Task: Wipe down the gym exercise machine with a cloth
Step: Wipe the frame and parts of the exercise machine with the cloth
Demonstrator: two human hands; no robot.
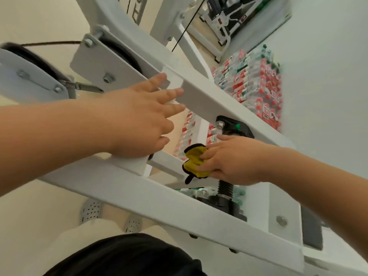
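The left hand (139,116) rests on the far bar (209,96). To its right, the right hand (235,160) holds the cloth (194,162) between that and the near bar (159,200); bottle packs (258,80) stand behind.

In my right grip (235,160) I am holding a soft, matt yellow cloth (196,160) with black edging. The machine frame (209,96) is showing smooth white-painted metal with a faint sheen, its bolts (108,77) are gleaming as bare silvery metal, and the ribbed stopper (225,188) is looking like matt black rubber.

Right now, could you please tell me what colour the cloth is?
The cloth is yellow with dark edging; head view.
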